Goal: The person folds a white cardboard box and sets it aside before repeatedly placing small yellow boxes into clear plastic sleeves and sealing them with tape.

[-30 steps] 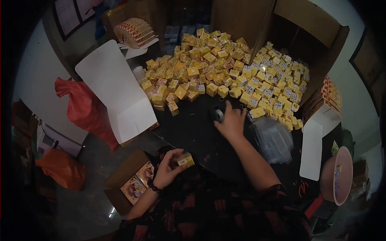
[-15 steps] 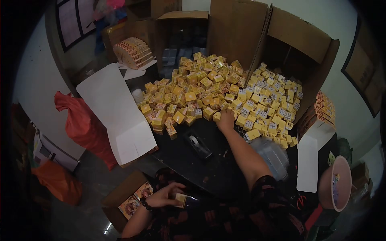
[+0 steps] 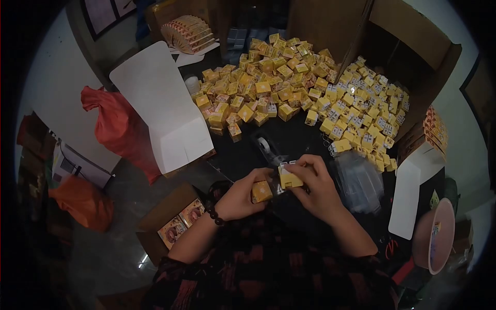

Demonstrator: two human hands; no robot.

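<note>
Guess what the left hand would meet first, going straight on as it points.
Probably the yellow-and-white piece in the right hand, beyond the box the left hand holds, though depth is hard to judge.

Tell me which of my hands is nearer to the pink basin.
Right. Your right hand, holding a yellow-and-white piece, is left of the pink basin, with clear plastic between; your left hand, holding a small yellow box, is farther left.
</note>
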